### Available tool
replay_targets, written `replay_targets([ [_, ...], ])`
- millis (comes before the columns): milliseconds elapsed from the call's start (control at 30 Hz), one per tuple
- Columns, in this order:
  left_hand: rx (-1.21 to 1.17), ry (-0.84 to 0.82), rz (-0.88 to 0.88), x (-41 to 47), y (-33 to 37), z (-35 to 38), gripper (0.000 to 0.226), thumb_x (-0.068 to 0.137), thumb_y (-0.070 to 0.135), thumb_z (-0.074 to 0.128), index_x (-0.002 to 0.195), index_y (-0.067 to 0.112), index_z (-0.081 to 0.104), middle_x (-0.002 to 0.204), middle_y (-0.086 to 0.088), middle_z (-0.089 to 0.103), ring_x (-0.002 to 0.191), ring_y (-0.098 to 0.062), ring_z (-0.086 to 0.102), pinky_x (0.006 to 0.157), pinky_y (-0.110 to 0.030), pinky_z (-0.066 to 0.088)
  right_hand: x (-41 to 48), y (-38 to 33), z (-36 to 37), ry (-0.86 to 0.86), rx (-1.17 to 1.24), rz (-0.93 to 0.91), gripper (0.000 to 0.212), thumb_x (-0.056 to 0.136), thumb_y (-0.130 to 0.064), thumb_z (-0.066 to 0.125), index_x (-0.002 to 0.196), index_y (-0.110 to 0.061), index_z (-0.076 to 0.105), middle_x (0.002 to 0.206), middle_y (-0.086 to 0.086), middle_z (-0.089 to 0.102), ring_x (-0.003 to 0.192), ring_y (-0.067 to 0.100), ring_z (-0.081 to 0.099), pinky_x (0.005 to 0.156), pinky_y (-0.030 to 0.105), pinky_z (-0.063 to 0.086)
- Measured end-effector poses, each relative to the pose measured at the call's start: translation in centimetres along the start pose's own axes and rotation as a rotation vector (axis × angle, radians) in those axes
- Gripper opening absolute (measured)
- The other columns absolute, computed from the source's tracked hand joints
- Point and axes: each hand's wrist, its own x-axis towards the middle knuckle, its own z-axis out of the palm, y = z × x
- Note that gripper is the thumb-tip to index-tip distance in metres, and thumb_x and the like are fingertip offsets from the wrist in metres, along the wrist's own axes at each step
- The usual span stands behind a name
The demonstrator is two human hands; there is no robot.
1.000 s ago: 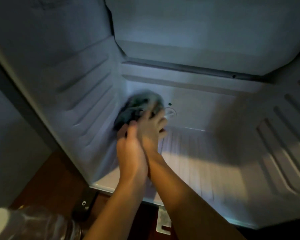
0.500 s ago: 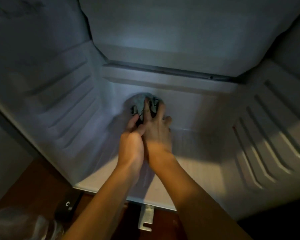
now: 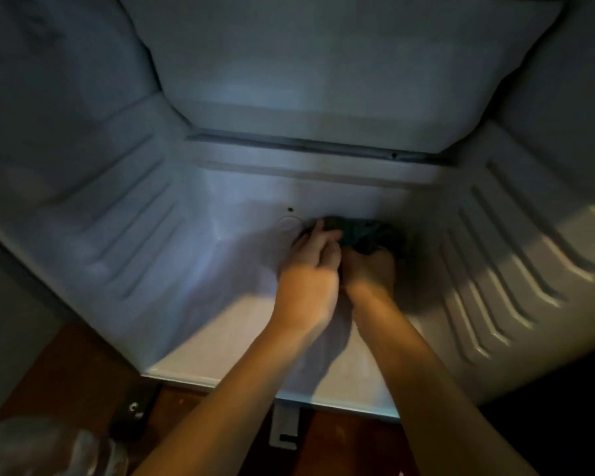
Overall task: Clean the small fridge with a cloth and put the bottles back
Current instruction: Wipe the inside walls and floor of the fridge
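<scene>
The small white fridge (image 3: 193, 304) stands open with nothing on its floor but the cloth. A dark bunched cloth (image 3: 364, 233) lies against the base of the back wall, right of a small round drain mark. My left hand (image 3: 310, 269) and my right hand (image 3: 370, 273) sit side by side on the cloth, fingers curled into it. The right hand's fingertips are buried in the cloth's folds. A clear plastic bottle (image 3: 49, 451) shows blurred at the bottom left, outside the fridge.
Ribbed shelf rails run along both side walls (image 3: 495, 269). A freezer box (image 3: 323, 80) hangs overhead at the back. Below the fridge's front lip are a wooden floor (image 3: 76, 372), a white hinge bracket (image 3: 282, 431) and a dark foot (image 3: 134, 413).
Both hands slid the cloth from the left part of the back wall to the right, past the drain mark, and lower toward the floor.
</scene>
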Motion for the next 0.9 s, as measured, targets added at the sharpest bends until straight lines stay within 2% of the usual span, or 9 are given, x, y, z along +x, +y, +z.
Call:
replay_targets([
  [100, 0.280, 0.117, 0.061, -0.2, -2.1, -3.2, 0.040, 0.098, 0.006, 0.048, 0.134, 0.023, 0.057, 0.149, -0.002, 0.047, 0.137, -0.018, 0.042, 0.116, -0.035, 0.034, -2.0, -1.5, 3.5, -0.119, -0.049, -0.037, 0.043, 0.090, -0.037, 0.063, 0.115, -0.001, 0.067, 0.118, 0.018, 0.067, 0.112, 0.034, 0.062, 0.091, 0.034, 0.050],
  [200, 0.312, 0.254, -0.033, -0.8, -3.9, -6.1, 0.061, 0.089, 0.003, 0.053, 0.146, 0.020, 0.040, 0.139, -0.011, 0.054, 0.126, -0.027, 0.053, 0.104, -0.044, 0.046, -4.2, -3.1, 7.5, -0.201, -0.261, -0.028, 0.089, 0.084, -0.057, 0.065, 0.140, 0.008, 0.041, 0.144, 0.029, 0.037, 0.135, 0.040, 0.035, 0.109, 0.036, 0.037],
  [300, 0.222, 0.342, -0.150, -3.0, -4.4, -7.7, 0.058, 0.092, 0.002, 0.052, 0.146, 0.018, 0.036, 0.133, -0.007, 0.055, 0.117, -0.021, 0.056, 0.093, -0.020, 0.049, -6.0, -3.2, 9.8, -0.161, -0.456, -0.062, 0.123, 0.072, -0.065, 0.073, 0.148, 0.011, 0.013, 0.153, 0.033, 0.014, 0.143, 0.044, 0.017, 0.119, 0.044, 0.019],
  [367, 0.079, 0.460, -0.209, -4.1, -4.6, -8.1, 0.050, 0.094, 0.003, 0.054, 0.139, 0.021, 0.042, 0.129, -0.002, 0.057, 0.114, -0.015, 0.056, 0.087, -0.008, 0.045, -7.3, -2.5, 10.9, -0.180, -0.576, -0.207, 0.115, 0.071, -0.059, 0.077, 0.149, 0.002, 0.017, 0.151, 0.026, 0.019, 0.138, 0.042, 0.022, 0.115, 0.043, 0.021],
  [467, -0.105, 0.567, -0.260, -4.4, -4.9, -8.3, 0.044, 0.093, -0.003, 0.051, 0.128, 0.024, 0.047, 0.128, -0.001, 0.058, 0.118, -0.016, 0.056, 0.103, -0.028, 0.045, -8.0, -2.3, 12.5, -0.281, -0.767, -0.524, 0.093, 0.077, -0.044, 0.072, 0.148, -0.012, 0.022, 0.146, 0.015, 0.024, 0.128, 0.038, 0.029, 0.107, 0.043, 0.028],
  [600, 0.077, 0.602, -0.256, -4.5, -4.8, -8.3, 0.049, 0.087, -0.009, 0.052, 0.129, 0.017, 0.052, 0.121, -0.005, 0.063, 0.111, -0.020, 0.060, 0.098, -0.038, 0.050, -6.5, -3.7, 12.2, -0.487, -0.875, -0.670, 0.083, 0.079, -0.044, 0.071, 0.145, -0.009, 0.033, 0.144, 0.013, 0.033, 0.130, 0.034, 0.035, 0.109, 0.040, 0.030],
  [700, 0.187, 0.639, -0.204, -5.0, -4.9, -7.9, 0.037, 0.088, -0.006, 0.052, 0.121, 0.010, 0.056, 0.114, -0.011, 0.065, 0.107, -0.026, 0.061, 0.087, -0.034, 0.049, -5.1, -5.2, 10.9, -0.637, -0.845, -0.716, 0.063, 0.074, -0.047, 0.075, 0.123, -0.011, 0.057, 0.129, 0.012, 0.054, 0.115, 0.030, 0.054, 0.096, 0.034, 0.047],
  [800, 0.202, 0.640, -0.184, -5.5, -4.8, -7.7, 0.032, 0.090, -0.006, 0.049, 0.120, 0.003, 0.055, 0.114, -0.015, 0.063, 0.105, -0.028, 0.060, 0.081, -0.024, 0.043, -4.3, -7.3, 10.1, -0.834, -0.915, -0.603, 0.050, 0.067, -0.040, 0.078, 0.110, -0.016, 0.066, 0.114, 0.008, 0.067, 0.101, 0.025, 0.064, 0.089, 0.034, 0.054],
  [900, 0.226, 0.669, -0.140, -5.5, -4.3, -7.7, 0.031, 0.089, -0.008, 0.046, 0.117, 0.001, 0.055, 0.108, -0.019, 0.061, 0.100, -0.032, 0.059, 0.074, -0.018, 0.034, -4.1, -8.3, 9.7, -0.921, -0.982, -0.561, 0.031, 0.053, -0.032, 0.072, 0.080, -0.017, 0.071, 0.087, 0.008, 0.070, 0.082, 0.026, 0.068, 0.074, 0.036, 0.057],
])
